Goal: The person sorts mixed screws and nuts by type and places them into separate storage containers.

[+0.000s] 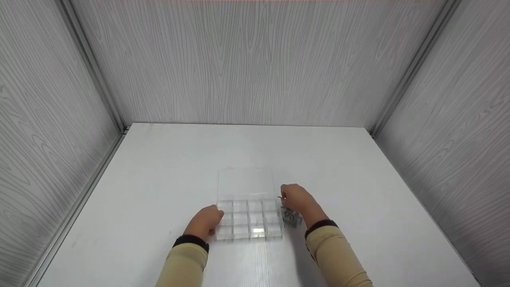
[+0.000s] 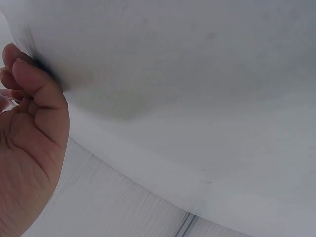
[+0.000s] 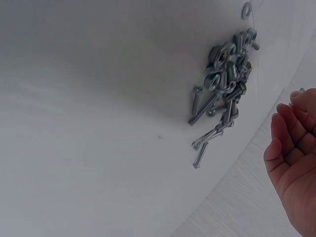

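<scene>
A clear plastic compartment box (image 1: 249, 218) lies on the white table, its transparent lid (image 1: 245, 181) folded back on the far side. My left hand (image 1: 206, 220) grips the box's left edge, its fingers curled at the rim. In the left wrist view the left hand (image 2: 37, 128) shows curled fingers, and the box is mostly out of frame. Just beyond the box's right edge, my right hand (image 1: 297, 197) pinches a small screw (image 1: 281, 197). Below the right hand lies a pile of metal bolts and nuts (image 1: 291, 218), seen closer as loose bolts and nuts (image 3: 227, 84) in the right wrist view.
A single washer (image 3: 247, 10) lies apart from the pile. The white table (image 1: 167, 167) is bounded by a grey wood-grain back panel (image 1: 247, 63) and matching side panels (image 1: 44, 119).
</scene>
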Available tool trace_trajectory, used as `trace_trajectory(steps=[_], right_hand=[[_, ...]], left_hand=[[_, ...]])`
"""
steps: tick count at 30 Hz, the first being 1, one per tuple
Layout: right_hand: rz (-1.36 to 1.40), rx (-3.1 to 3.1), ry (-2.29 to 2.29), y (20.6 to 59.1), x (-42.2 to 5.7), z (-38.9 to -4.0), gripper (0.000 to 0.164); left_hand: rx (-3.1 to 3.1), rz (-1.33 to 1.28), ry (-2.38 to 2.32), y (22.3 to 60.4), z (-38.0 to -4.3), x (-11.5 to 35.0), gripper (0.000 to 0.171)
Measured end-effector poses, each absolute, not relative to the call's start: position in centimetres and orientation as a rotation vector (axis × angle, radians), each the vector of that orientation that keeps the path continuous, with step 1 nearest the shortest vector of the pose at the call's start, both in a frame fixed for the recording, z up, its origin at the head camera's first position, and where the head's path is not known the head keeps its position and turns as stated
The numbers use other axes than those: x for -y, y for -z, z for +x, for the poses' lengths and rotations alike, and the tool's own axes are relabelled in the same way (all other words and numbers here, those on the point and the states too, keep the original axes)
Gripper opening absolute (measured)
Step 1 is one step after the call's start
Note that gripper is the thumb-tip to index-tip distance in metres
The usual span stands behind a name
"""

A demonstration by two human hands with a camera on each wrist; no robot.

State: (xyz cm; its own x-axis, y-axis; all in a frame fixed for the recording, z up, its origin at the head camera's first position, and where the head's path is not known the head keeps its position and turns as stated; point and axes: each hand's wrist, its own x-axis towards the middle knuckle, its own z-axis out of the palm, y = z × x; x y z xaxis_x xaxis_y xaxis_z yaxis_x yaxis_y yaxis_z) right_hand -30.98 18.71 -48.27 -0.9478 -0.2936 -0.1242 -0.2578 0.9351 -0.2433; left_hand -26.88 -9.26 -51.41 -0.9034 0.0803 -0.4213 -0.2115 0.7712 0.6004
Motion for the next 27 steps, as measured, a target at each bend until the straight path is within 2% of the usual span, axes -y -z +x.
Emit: trace_trajectory(steps=[9,19,27], right_hand=[[-0.491,-2.918,0.313,48.2,-17.1,-31.1,0.01],[-0.468,-2.896,0.296,48.7,-17.1,-31.0,0.007],[-0.529,-2.9,0.337,48.7,-17.6,-30.9,0.003]], left_hand=[[-2.58,-0.023,-0.884,51.2,-26.5,9.3,0.025],[-2.535,-0.081,-0.942,51.6,-26.7,9.2,0.034],[-2.545,-0.098,-0.927,51.8,-26.8,9.2,0.032]])
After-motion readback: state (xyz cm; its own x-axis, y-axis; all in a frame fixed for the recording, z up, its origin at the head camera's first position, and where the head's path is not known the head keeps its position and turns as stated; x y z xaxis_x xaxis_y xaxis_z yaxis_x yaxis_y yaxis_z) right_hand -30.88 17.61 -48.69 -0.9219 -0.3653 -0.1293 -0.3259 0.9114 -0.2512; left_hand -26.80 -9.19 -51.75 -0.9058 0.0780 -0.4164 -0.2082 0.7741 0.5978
